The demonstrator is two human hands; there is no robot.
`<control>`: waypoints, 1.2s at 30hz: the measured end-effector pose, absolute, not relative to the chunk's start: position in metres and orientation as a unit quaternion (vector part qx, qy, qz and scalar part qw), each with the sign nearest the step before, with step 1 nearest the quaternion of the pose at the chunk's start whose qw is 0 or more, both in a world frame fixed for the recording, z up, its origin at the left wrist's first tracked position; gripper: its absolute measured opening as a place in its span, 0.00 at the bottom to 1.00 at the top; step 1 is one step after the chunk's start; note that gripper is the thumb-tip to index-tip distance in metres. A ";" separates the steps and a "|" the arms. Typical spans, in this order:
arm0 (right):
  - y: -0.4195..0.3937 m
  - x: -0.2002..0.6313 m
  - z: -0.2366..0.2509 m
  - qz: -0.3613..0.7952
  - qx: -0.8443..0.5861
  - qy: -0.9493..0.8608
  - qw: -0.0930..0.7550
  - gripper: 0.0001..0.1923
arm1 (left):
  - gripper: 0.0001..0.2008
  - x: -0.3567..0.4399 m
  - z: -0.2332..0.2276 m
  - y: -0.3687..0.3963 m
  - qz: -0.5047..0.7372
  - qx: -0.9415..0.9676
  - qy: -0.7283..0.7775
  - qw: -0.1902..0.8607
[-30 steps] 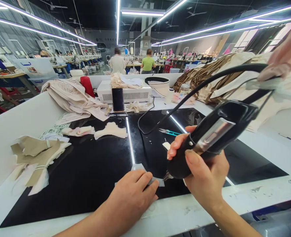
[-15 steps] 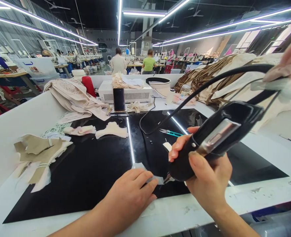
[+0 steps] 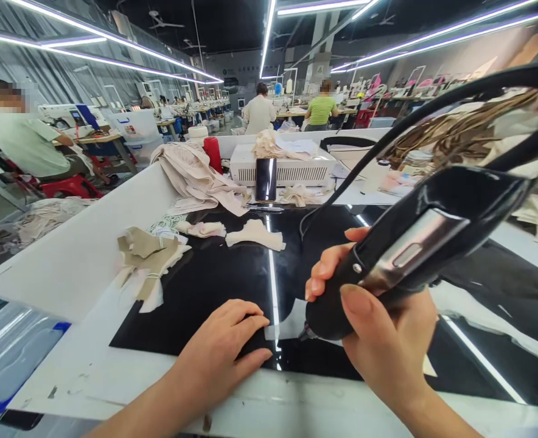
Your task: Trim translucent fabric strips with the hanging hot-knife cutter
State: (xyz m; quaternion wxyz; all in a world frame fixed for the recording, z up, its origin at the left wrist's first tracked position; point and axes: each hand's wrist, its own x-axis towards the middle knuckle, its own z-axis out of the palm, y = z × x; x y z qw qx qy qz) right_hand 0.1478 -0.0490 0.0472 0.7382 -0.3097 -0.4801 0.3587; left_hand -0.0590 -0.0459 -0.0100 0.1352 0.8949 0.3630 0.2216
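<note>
Since a sec ago the fabric piece (image 3: pixel 291 319) sits further under the left hand (image 3: pixel 226 347), flat w/ fingers spread near the tabletop's front edge; right hand (image 3: pixel 383 331) stays wrapped tight round the cutting tool (image 3: pixel 415 249), tip at the piece's edge.

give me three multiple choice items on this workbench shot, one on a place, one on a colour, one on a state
1. Where does the phone stand?
A. leaning against the white box
B. flat under the left hand
C. on the bundled fabric pieces

2. What colour is the handheld tool?
A. red
B. black
C. green

3. What is the left hand doing?
A. lifted in the air
B. gripping the cord
C. lying flat on the black mat

Answers:
1. A, the phone is propped upright against the white box at the back of the bench.
2. B, its body is glossy black with a silver strip.
3. C, the palm is down on the black mat while the right hand holds the tool.
</note>
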 end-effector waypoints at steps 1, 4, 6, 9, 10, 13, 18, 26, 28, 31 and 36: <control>-0.047 0.144 0.047 0.365 -0.305 -0.478 0.739 0.24 | 0.17 -0.057 -0.011 -0.046 0.227 0.891 0.367 0.142; -0.043 0.134 0.045 0.381 -0.286 -0.472 0.742 0.23 | 0.16 -0.054 -0.015 -0.046 0.233 0.882 0.375 0.166; -0.040 0.128 0.043 0.385 -0.273 -0.473 0.744 0.23 | 0.15 -0.054 -0.017 -0.045 0.242 0.874 0.379 0.185; -0.036 0.121 0.039 0.385 -0.263 -0.479 0.744 0.21 | 0.12 -0.056 -0.019 -0.045 0.267 0.856 0.387 0.216; -0.035 0.119 0.038 0.385 -0.262 -0.480 0.744 0.21 | 0.12 -0.056 -0.019 -0.045 0.276 0.848 0.392 0.226; -0.033 0.117 0.035 0.387 -0.264 -0.479 0.743 0.22 | 0.11 -0.056 -0.018 -0.045 0.295 0.829 0.405 0.247; -0.031 0.116 0.033 0.390 -0.257 -0.475 0.746 0.21 | 0.11 -0.053 -0.016 -0.045 0.301 0.816 0.413 0.269; -0.032 0.118 0.034 0.388 -0.259 -0.480 0.743 0.18 | 0.12 -0.051 -0.014 -0.047 0.300 0.807 0.420 0.288; -0.035 0.121 0.034 0.391 -0.253 -0.484 0.741 0.18 | 0.11 -0.051 -0.013 -0.047 0.301 0.808 0.418 0.287; -0.039 0.122 0.033 0.396 -0.251 -0.498 0.730 0.18 | 0.11 -0.051 -0.013 -0.047 0.300 0.811 0.415 0.282; -0.039 0.118 0.032 0.395 -0.257 -0.488 0.735 0.17 | 0.11 -0.050 -0.016 -0.045 0.303 0.816 0.410 0.272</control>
